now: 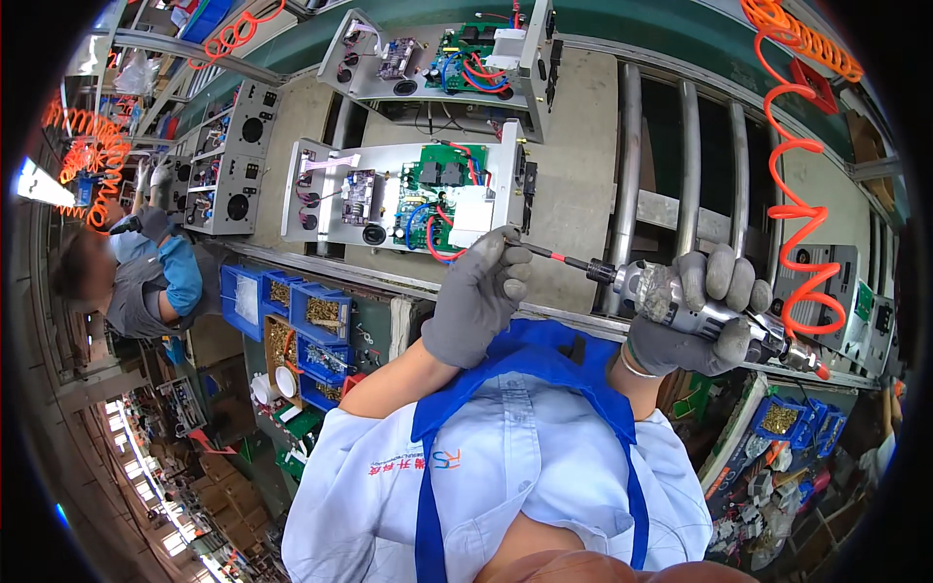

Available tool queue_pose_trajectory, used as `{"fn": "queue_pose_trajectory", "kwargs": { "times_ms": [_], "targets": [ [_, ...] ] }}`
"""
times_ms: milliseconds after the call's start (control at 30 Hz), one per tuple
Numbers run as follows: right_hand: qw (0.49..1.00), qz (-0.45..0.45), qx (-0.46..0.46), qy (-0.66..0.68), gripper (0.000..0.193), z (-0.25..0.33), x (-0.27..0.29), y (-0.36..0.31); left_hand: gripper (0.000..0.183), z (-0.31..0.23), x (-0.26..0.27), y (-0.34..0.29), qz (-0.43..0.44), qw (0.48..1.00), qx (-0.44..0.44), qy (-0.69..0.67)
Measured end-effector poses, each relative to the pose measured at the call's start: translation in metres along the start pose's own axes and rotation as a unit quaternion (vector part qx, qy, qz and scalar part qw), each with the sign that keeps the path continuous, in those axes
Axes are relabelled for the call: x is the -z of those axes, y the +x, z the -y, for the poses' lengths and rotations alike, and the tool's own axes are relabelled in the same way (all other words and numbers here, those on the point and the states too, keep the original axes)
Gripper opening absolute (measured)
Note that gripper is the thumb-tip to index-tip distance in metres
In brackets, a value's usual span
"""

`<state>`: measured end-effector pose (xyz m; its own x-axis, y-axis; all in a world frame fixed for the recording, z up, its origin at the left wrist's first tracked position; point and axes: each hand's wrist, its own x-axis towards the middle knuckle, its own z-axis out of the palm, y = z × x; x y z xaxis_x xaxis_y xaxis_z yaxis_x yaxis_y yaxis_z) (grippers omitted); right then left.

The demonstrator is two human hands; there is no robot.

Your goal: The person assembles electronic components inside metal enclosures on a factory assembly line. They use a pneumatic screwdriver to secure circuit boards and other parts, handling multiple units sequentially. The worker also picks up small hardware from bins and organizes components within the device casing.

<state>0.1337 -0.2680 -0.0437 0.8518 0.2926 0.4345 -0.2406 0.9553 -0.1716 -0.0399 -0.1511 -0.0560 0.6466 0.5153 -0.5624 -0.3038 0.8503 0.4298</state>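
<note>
My right hand is wrapped round an air screwdriver whose long axis points to 10 o'clock; my left hand pinches its bit near the tip. An open chassis with a green circuit board lies at 11 o'clock from the left hand, the nearer one. Its red-and-blue wires loop beside those fingers; an orange coiled hose hangs at my right hand's 1 o'clock.
</note>
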Motion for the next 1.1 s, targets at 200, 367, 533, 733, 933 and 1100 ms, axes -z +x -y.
{"fn": "queue_pose_trajectory", "kwargs": {
  "times_ms": [200, 367, 533, 733, 933, 1100],
  "targets": [
    [1.000, 0.023, -0.021, 0.005, 0.029, 0.004, 0.005, -0.005, 0.019, -0.002, 0.005, -0.007, -0.016, 0.999, 0.029, -0.003],
    [1.000, 0.002, 0.002, -0.008, 0.030, 0.001, 0.001, -0.009, 0.025, 0.002, -0.003, -0.011, -0.026, 0.999, -0.008, 0.018],
    [0.988, -0.136, 0.063, -0.022, 0.030, -0.002, -0.003, -0.009, 0.037, -0.010, 0.000, -0.015, -0.023, 0.987, 0.041, 0.153],
    [0.926, -0.291, 0.091, -0.223, 0.032, -0.004, 0.028, -0.008, 0.049, -0.062, 0.028, 0.004, -0.092, 0.803, -0.237, 0.539],
    [0.948, -0.275, 0.037, -0.157, 0.027, -0.012, 0.044, -0.015, 0.055, -0.091, 0.039, 0.040, -0.079, 0.666, -0.190, 0.717],
    [0.943, -0.286, 0.028, -0.168, 0.025, -0.014, 0.048, -0.015, 0.067, -0.104, 0.020, 0.057, 0.012, 0.620, -0.019, 0.784]
  ]
}}
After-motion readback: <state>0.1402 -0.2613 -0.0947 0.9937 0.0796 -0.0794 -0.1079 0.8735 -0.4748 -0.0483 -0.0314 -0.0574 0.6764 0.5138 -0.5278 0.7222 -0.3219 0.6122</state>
